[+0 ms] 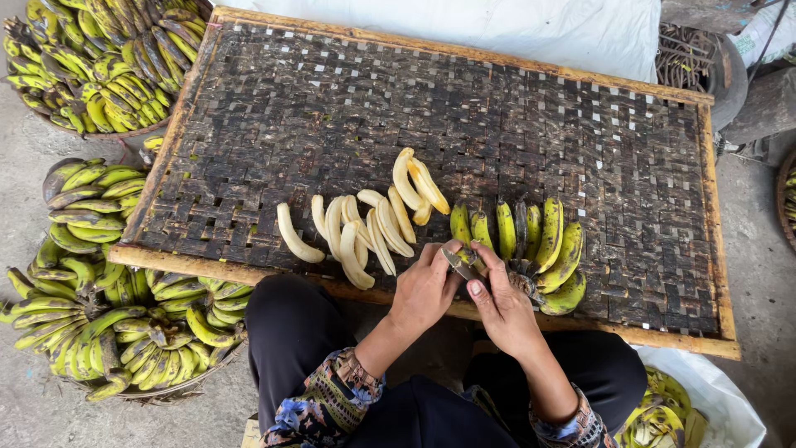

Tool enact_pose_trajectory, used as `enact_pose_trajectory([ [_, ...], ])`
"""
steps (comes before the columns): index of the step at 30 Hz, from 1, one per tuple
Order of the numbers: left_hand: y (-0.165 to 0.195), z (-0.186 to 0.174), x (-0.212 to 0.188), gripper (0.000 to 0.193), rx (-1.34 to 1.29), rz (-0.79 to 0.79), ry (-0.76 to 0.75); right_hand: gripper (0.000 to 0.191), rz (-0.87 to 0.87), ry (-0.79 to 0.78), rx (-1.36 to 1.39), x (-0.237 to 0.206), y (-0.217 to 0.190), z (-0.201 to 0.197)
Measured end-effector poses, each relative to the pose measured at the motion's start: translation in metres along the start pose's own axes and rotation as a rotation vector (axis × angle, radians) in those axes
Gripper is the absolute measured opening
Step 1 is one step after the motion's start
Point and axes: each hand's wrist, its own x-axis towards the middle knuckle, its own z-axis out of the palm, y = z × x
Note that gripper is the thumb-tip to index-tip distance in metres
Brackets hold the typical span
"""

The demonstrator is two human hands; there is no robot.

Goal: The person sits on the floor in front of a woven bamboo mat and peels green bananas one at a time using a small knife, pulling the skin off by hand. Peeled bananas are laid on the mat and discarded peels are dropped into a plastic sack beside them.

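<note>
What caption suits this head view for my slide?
Both hands, left hand and right hand, work a knife beside peeled bananas on a woven tray.

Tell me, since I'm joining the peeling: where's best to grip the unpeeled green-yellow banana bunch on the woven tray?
Probably at the dark stem end of the green-yellow banana bunch, from the near tray edge; the fruits fan away from that joined end.

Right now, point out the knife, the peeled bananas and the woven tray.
knife (458, 264), head view, on the blade between both hands.
peeled bananas (377, 224), head view, middle of the pale pile.
woven tray (332, 108), head view, bare dark weave near its upper left.
</note>
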Motion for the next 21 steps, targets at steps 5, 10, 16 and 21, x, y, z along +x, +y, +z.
enact_pose_trajectory([
  [5,0.001,-0.001,-0.001,0.054,0.093,0.054,0.066,0.054,0.054,0.011,-0.069,0.000,-0.002,0.003],
  [10,0.000,0.001,-0.002,0.051,0.216,0.096,0.104,0.051,0.020,0.038,-0.039,0.001,0.005,0.008],
  [16,0.001,0.009,-0.006,0.038,0.239,0.139,0.119,0.040,-0.008,0.111,0.037,0.005,0.018,0.019],
  [21,-0.004,0.013,-0.007,0.044,0.179,0.137,0.095,0.038,0.030,0.121,0.087,0.002,0.026,0.023],
])
